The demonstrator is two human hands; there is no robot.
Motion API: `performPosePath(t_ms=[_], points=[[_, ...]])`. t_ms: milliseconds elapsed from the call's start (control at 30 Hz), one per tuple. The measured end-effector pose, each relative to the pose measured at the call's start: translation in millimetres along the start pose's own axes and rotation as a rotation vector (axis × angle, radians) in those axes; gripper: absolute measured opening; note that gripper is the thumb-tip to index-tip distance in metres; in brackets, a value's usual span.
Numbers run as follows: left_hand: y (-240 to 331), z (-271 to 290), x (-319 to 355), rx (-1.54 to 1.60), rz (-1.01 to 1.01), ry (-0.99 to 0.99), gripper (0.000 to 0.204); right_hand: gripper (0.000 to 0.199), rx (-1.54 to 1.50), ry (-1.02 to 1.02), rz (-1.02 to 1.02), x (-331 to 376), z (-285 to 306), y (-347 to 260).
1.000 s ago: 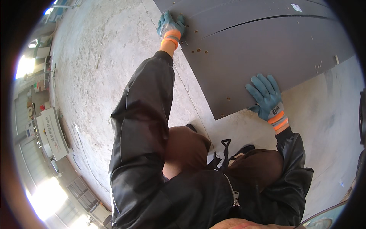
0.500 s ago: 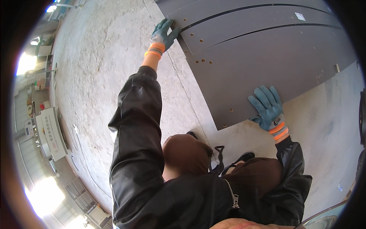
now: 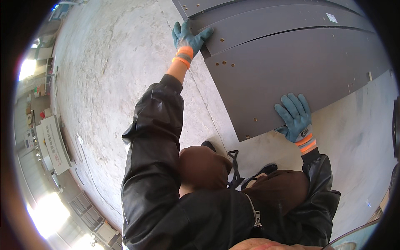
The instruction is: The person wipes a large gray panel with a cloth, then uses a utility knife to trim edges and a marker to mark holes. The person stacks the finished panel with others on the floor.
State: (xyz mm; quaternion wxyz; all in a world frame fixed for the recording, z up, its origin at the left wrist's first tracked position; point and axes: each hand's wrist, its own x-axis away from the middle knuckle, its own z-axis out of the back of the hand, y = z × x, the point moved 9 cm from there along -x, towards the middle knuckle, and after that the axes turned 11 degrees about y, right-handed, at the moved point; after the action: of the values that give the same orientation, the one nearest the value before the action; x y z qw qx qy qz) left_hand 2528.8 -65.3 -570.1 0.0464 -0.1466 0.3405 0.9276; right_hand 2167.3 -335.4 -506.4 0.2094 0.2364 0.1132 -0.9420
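Grey flat panels lie overlapped in front of me, with small drilled holes near their left ends. My left hand [image 3: 190, 38], in a blue-green glove with an orange cuff, is at the left end of the middle panel [image 3: 250, 29]. Its thumb stretches over the top face and its fingers are spread along the end. My right hand [image 3: 295, 113], gloved alike, rests on the near edge of the closest panel [image 3: 300, 71]. Four fingers lie flat and spread on the surface; the thumb points left along the edge, its underside hidden.
Rough concrete floor [image 3: 112, 75] spreads to the left, with a crack running through it. A black strap-like object [image 3: 234, 166] is between my legs. Shelves and a white sign board [image 3: 54, 143] stand along the far left. The middle panel carries a white label [image 3: 331, 18].
My left hand has shifted slightly right, its thumb now further over the middle panel. That panel has moved a little relative to the closest one. My right hand stays in place on the near edge.
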Motion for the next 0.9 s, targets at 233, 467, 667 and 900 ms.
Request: performPosePath(t_ms=[233,467,667,900], points=[[0,-10,-35,-0.139,-0.007,0.205,0.089,0.07,-0.01,-0.01,-0.009,-2,0,-1],[-8,6,-3,0.053,0.03,0.249,0.069,0.072,-0.015,-0.009,-0.024,-2,2,0],[-34,8,145,0.66,0.464,-0.156,0.068,0.072,-0.007,-0.007,-0.007,-1,3,0],[39,21,205,0.645,0.426,-0.189,0.042,0.071,0.001,-0.012,0.032,-1,0,-2]])
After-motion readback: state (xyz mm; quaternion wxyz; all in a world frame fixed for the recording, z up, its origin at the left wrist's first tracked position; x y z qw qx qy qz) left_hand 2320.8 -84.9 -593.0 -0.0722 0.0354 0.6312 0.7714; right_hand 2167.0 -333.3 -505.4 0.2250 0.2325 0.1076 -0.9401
